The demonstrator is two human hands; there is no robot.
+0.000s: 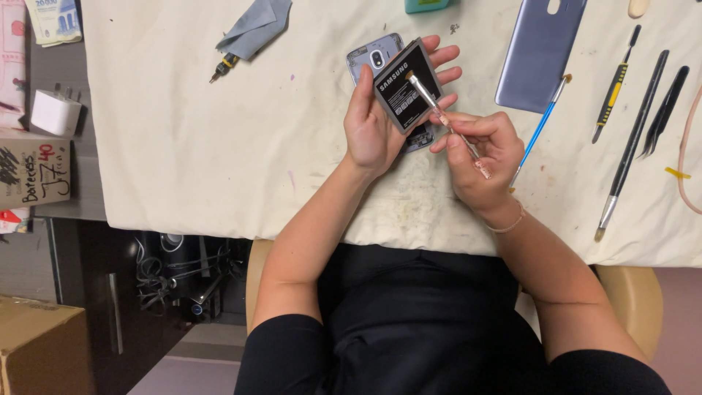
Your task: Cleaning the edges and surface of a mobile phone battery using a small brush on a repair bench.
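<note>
1. The phone battery (406,86), a flat dark rectangle with a grey edge, sits tilted in my left hand (374,121), fingers wrapped behind it and thumb along its near side, held just above the counter (219,146).
2. My right hand (479,150) is closed around a small brush (446,121) with a pinkish handle; its bristle tip touches the upper face of the battery.
3. Under my hands lies the opened phone (376,57), back side up, camera lens showing, partly hidden by the battery.
4. To the right lies the grey-blue back cover (540,51), and near it a blue-handled brush (541,128).
5. Further right rest a yellow-and-black pry tool (614,88), a long dark tool (632,146) and black tweezers (664,113).
6. A grey cloth (256,28) lies at the upper left.
</note>
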